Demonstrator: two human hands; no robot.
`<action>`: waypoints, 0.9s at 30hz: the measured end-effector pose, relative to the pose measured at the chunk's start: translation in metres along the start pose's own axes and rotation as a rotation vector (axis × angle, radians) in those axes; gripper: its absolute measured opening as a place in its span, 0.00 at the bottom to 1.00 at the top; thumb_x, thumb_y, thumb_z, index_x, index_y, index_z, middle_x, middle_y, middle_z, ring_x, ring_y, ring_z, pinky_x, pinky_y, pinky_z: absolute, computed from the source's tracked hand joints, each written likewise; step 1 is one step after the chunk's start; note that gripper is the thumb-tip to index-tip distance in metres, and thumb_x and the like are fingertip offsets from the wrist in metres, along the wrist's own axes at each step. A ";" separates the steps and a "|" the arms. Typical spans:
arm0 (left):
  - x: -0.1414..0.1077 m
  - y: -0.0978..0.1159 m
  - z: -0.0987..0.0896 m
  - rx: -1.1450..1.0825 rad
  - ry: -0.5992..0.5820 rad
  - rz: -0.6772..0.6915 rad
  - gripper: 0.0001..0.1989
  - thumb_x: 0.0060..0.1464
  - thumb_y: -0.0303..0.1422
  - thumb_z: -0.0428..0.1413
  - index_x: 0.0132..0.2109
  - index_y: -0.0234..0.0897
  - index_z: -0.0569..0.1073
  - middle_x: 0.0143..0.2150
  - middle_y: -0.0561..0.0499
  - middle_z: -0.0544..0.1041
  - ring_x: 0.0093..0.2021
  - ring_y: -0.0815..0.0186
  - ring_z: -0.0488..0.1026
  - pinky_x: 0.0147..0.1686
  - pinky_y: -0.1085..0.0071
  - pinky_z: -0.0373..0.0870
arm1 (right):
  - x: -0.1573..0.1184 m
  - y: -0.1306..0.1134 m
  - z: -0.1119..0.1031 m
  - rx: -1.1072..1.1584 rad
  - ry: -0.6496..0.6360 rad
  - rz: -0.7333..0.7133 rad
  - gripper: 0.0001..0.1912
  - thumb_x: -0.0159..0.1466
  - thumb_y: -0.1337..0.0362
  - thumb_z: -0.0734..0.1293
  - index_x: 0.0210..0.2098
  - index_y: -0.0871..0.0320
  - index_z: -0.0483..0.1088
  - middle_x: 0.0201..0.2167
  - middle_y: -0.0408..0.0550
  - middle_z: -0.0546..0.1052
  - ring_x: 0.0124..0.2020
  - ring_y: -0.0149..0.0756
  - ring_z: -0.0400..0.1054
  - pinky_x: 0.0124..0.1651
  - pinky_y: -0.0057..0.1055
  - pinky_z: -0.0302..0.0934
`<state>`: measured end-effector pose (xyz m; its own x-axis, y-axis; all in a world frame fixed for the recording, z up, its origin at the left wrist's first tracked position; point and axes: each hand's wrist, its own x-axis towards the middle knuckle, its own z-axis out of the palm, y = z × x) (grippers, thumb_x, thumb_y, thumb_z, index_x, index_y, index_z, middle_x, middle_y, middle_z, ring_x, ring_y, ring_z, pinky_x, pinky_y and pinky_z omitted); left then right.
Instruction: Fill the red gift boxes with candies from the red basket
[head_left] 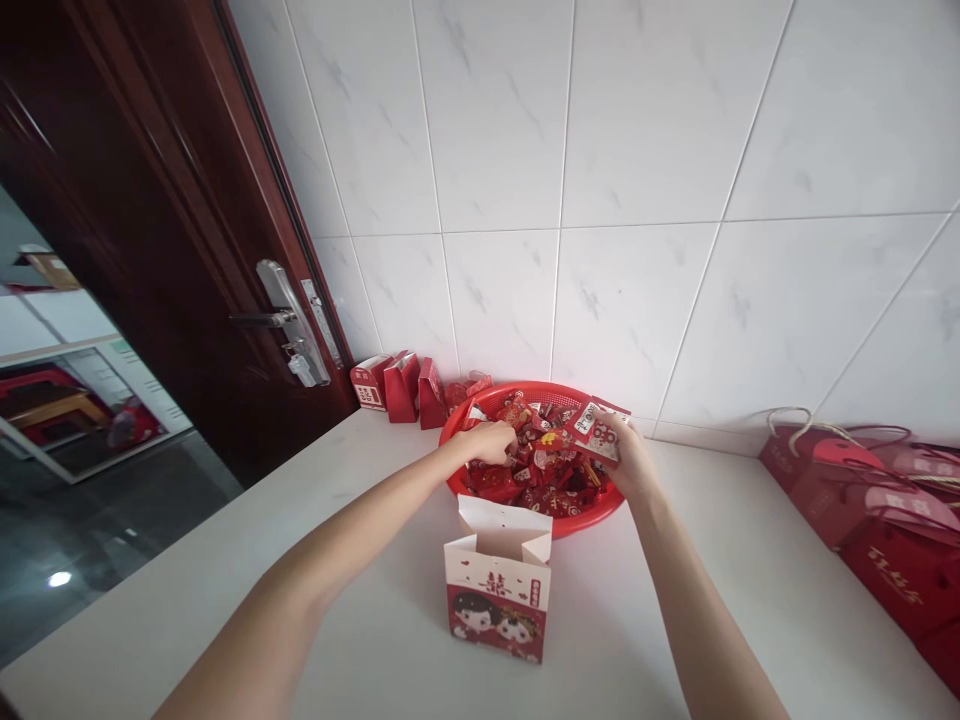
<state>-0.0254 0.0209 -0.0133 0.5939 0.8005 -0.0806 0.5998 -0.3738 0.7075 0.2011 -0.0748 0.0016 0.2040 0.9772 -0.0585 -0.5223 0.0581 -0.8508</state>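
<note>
A round red plastic basket [592,516] holds many red wrapped packets [551,500]. My left hand [491,442] is in the left part of the basket, its fingers curled down among the packets; whatever lies under the fingertips is hidden. Over the basket's right side, my right hand [626,450] is closed on a red and white packet [598,430] with printed characters. In front of the basket an open paper box [496,590] stands upright, white above and red below, with two cartoon faces on its front. Neither hand touches the box.
Small red boxes [403,388] stand against the tiled wall, left of the basket. Red gift bags [885,510] with rope handles fill the right side of the white table [375,600]. A dark red door [172,200] with a metal handle is at the left.
</note>
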 end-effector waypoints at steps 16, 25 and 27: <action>-0.023 0.027 -0.022 -0.119 0.174 0.137 0.18 0.47 0.47 0.64 0.37 0.35 0.80 0.37 0.47 0.81 0.39 0.61 0.75 0.41 0.68 0.68 | 0.000 0.001 0.000 -0.011 -0.092 0.042 0.09 0.51 0.62 0.76 0.30 0.57 0.75 0.26 0.46 0.82 0.25 0.40 0.77 0.26 0.32 0.74; -0.028 0.057 -0.014 -0.227 0.222 0.301 0.15 0.47 0.41 0.66 0.39 0.37 0.78 0.44 0.48 0.80 0.46 0.60 0.75 0.53 0.64 0.67 | -0.003 0.000 0.004 -0.001 -0.084 0.059 0.12 0.51 0.59 0.77 0.32 0.58 0.77 0.27 0.46 0.82 0.27 0.38 0.77 0.28 0.31 0.75; -0.027 0.059 -0.014 -0.212 0.229 0.343 0.13 0.46 0.39 0.66 0.37 0.37 0.78 0.45 0.49 0.80 0.49 0.60 0.74 0.57 0.62 0.64 | -0.003 0.000 0.004 -0.015 -0.082 0.053 0.12 0.52 0.59 0.77 0.31 0.57 0.77 0.27 0.45 0.82 0.26 0.39 0.77 0.27 0.31 0.74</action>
<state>-0.0138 -0.0166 0.0403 0.5908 0.7390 0.3238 0.2524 -0.5505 0.7957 0.1975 -0.0766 0.0034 0.1074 0.9924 -0.0608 -0.5182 0.0037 -0.8552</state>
